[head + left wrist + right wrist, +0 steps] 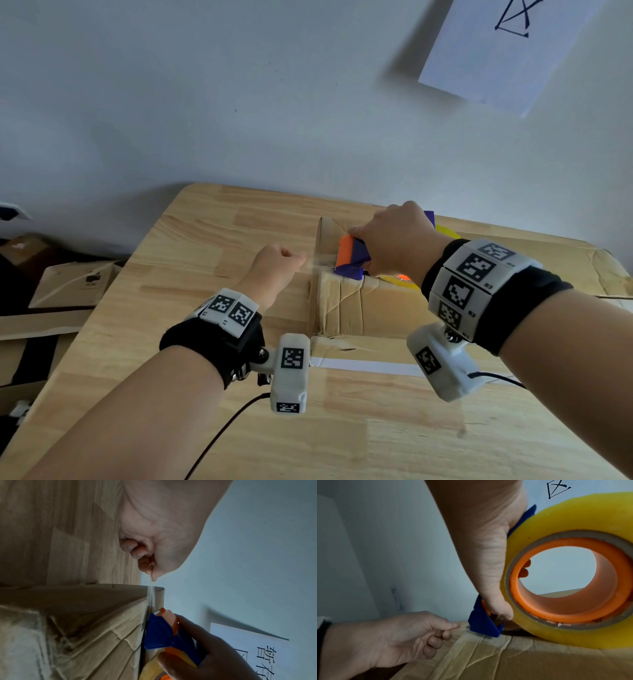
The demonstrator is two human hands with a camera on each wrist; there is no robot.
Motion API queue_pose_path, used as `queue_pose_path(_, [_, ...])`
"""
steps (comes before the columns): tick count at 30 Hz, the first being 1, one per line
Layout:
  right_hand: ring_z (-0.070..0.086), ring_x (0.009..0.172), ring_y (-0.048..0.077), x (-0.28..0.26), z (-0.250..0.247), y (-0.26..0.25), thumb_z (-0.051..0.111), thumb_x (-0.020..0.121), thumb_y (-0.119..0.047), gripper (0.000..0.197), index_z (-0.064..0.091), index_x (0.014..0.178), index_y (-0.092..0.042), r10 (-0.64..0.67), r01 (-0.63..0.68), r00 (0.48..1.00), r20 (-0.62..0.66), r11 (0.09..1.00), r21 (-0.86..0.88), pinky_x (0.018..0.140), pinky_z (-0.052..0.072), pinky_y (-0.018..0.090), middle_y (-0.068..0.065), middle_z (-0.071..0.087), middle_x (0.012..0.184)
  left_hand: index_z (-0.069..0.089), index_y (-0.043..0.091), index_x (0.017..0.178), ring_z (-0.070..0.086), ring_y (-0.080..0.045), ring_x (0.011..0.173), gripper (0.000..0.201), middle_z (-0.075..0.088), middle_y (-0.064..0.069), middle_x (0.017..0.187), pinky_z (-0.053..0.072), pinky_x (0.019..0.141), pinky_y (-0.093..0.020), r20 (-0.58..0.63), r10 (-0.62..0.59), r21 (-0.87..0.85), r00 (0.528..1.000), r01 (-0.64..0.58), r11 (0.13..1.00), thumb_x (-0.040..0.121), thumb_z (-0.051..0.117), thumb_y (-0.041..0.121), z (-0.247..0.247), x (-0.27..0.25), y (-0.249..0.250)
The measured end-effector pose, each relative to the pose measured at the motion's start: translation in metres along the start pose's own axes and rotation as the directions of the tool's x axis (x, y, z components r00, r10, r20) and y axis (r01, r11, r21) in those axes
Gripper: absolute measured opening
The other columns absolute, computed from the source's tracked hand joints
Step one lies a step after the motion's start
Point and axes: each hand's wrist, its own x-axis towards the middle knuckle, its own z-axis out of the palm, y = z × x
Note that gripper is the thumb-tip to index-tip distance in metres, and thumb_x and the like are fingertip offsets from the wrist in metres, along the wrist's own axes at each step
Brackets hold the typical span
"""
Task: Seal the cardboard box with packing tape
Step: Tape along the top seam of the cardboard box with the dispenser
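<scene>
A cardboard box (346,308) lies on the wooden table (191,240), its left end wrinkled with old tape (471,650). My right hand (397,240) grips a blue and orange tape dispenser (351,257) with a yellow tape roll (570,574), resting on the box top near its left edge. My left hand (277,263) pinches the free end of a clear tape strip (151,596) stretched from the dispenser's cutter (164,614) out past the box edge. The other left fingers (435,641) are curled in.
A white wall stands right behind the table, with a printed paper sheet (507,51) on it. Flat cardboard pieces (72,287) lie on the floor at the left. A white tape strip (370,366) and cables (222,435) cross the near tabletop.
</scene>
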Motion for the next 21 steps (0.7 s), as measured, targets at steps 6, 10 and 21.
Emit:
queue_pose_path(6, [0.051, 0.080, 0.022, -0.001, 0.000, -0.001, 0.055, 0.085, -0.045, 0.038, 0.049, 0.120, -0.030, -0.003, 0.003, 1.000, -0.007, 1.000, -0.025, 0.067, 0.032, 0.032, -0.003, 0.047, 0.083, 0.057, 0.011, 0.093, 0.044, -0.013, 0.064, 0.025, 0.056, -0.001, 0.080, 0.035, 0.058, -0.026, 0.109, -0.098, -0.012, 0.989, 0.100, 0.995, 0.092, 0.055, 0.036, 0.016, -0.002, -0.011])
queue_pose_path(10, [0.046, 0.076, 0.021, -0.001, 0.001, -0.002, 0.055, 0.086, -0.044, 0.035, 0.051, 0.117, -0.029, -0.005, 0.005, 1.000, -0.023, 1.000, -0.028, 0.066, 0.032, 0.033, -0.003, 0.046, 0.082, 0.057, 0.008, 0.103, 0.044, -0.014, 0.065, 0.031, 0.057, -0.002, 0.084, 0.037, 0.063, -0.027, 0.134, -0.101, -0.030, 0.986, 0.106, 0.994, 0.095, 0.050, 0.037, 0.021, -0.004, -0.013])
queue_pose_path(21, [0.047, 0.075, 0.020, -0.005, -0.001, -0.005, 0.056, 0.085, -0.042, 0.034, 0.053, 0.115, -0.027, -0.021, 0.020, 1.000, -0.023, 0.999, -0.049, 0.066, 0.033, 0.032, -0.004, 0.048, 0.082, 0.055, 0.012, 0.097, 0.054, -0.018, 0.086, 0.030, 0.054, -0.004, 0.092, 0.049, 0.077, -0.031, 0.228, -0.175, 0.084, 0.958, 0.160, 0.984, 0.098, 0.042, 0.039, 0.017, -0.008, -0.002])
